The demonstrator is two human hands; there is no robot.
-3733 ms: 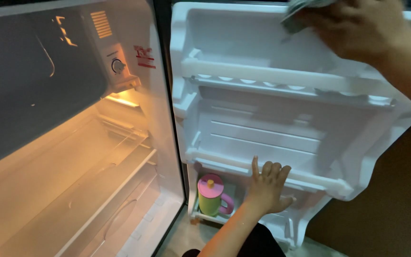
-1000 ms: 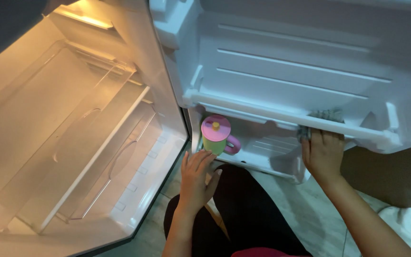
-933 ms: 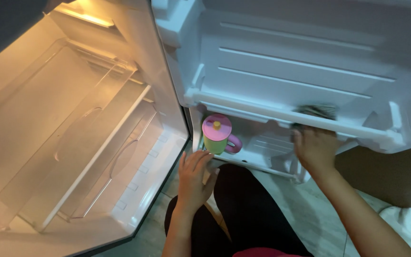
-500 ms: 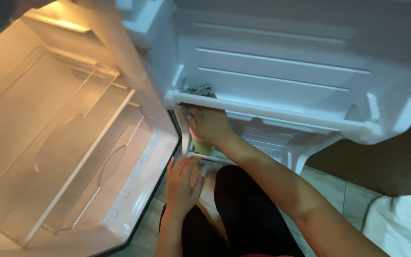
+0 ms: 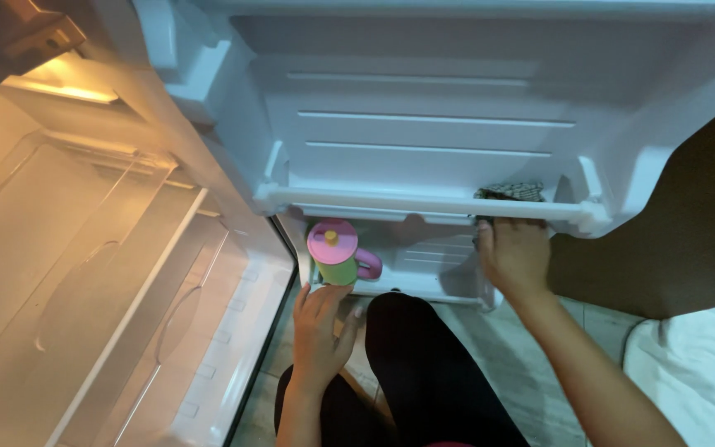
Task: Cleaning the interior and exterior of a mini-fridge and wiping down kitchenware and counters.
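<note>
two hands at the fridge door (image 5: 424, 132): my right hand (image 5: 513, 255) grips a cloth (image 5: 510, 192), wiping the rail (image 5: 424, 204); my left hand (image 5: 323, 324) rests open below the cup (image 5: 334, 253); next, i judge, the shelf underneath.

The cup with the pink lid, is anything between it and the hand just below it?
Nothing visible. The left hand sits right under the green cup, fingertips at its base on the bottom door shelf.
</note>
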